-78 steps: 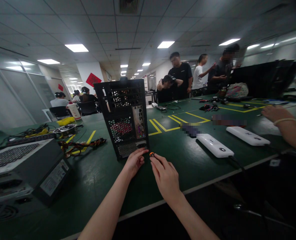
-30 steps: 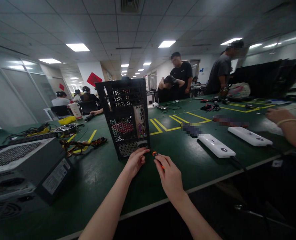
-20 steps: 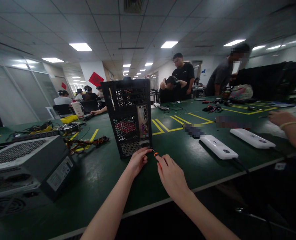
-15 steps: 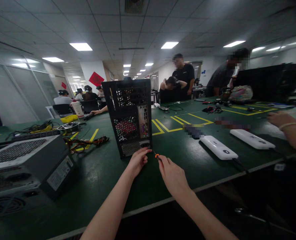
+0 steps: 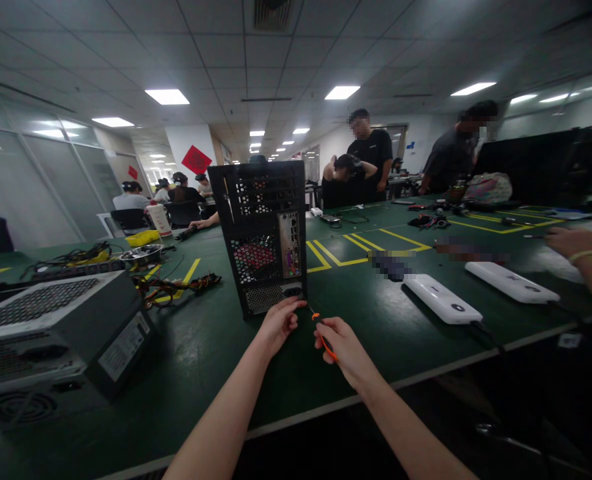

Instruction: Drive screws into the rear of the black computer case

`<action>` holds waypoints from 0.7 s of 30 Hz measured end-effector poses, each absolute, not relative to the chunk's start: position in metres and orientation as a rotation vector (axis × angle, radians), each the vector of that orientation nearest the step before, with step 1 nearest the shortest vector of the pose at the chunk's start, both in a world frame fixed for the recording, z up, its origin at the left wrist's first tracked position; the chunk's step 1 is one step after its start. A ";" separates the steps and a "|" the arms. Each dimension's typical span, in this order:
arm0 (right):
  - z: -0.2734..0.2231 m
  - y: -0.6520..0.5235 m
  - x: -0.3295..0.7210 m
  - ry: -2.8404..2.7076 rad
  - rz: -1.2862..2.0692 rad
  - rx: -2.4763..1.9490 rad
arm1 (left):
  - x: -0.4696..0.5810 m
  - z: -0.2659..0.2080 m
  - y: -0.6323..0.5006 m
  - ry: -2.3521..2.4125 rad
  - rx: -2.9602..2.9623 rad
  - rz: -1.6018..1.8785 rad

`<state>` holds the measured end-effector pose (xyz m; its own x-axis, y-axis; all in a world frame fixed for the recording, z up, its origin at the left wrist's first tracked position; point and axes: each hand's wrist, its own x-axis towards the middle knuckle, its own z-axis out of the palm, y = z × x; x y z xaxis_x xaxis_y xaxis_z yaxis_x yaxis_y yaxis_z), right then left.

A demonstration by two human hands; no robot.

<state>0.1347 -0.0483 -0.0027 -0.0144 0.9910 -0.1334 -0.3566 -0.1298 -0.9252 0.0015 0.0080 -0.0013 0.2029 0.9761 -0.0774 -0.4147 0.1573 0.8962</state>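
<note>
A black computer case stands upright on the green table, its rear panel of ports and perforated grilles facing me. My right hand is closed around the orange and black handle of a screwdriver, whose thin shaft points up and left to the lower right corner of that panel. My left hand is at the case's bottom edge. Its index finger reaches along to the same corner, by the screwdriver's tip, and the other fingers are curled. Whatever may be pinched there is too small to make out.
A grey power supply sits at the left, with bundled cables behind it. White power banks lie to the right. A co-worker's hand is at the right edge. Other people are farther back.
My right hand has turned and drawn slightly back and right, so more of the orange handle shows. The left hand stays at the case's corner. The whole view has shifted slightly.
</note>
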 end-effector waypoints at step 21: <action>0.021 -0.056 0.122 0.032 2.056 -0.347 | 0.013 -0.003 0.002 0.833 1.045 1.117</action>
